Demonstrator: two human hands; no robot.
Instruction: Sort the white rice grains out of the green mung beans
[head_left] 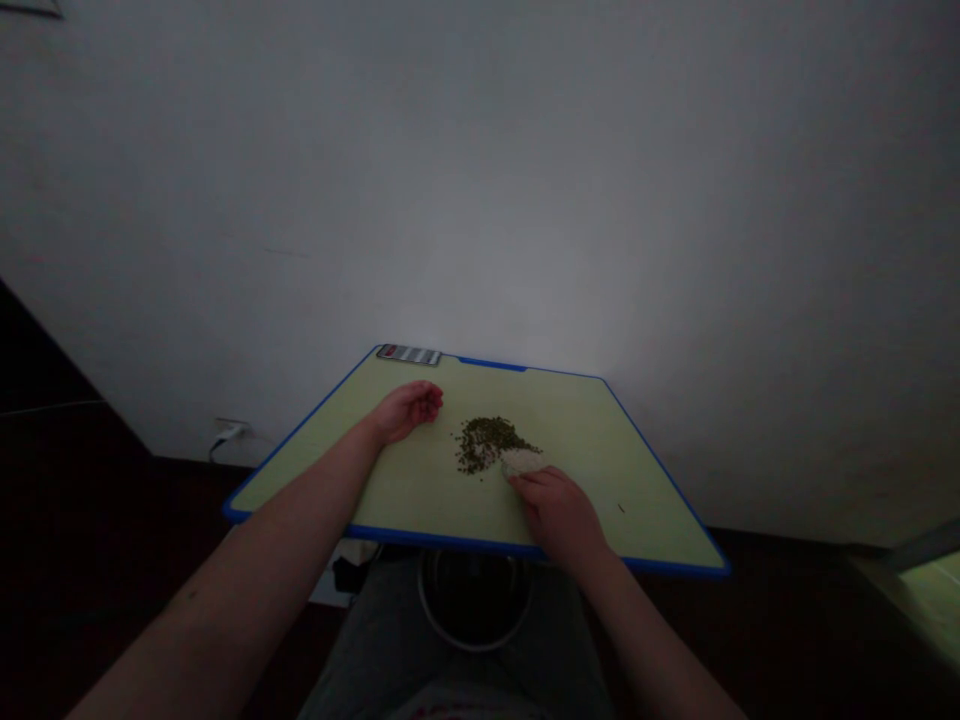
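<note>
A loose pile of small green beans or seeds lies spread on a pale yellow-green folding table with a blue edge. My right hand is at the pile's near right side, its fingers closed on the edge of a pale, rounded, flat piece. That piece touches or overlaps the beans; its exact kind is unclear in the dim light. To the left of the pile my left hand rests on the tabletop with its fingers curled in. Whatever is inside those fingers, if anything, is hidden.
A phone with a lit screen lies at the table's far left corner. Below the front edge, a round metal pot sits between my legs. One small dark sliver is on the right of the tabletop. Behind stands a plain wall.
</note>
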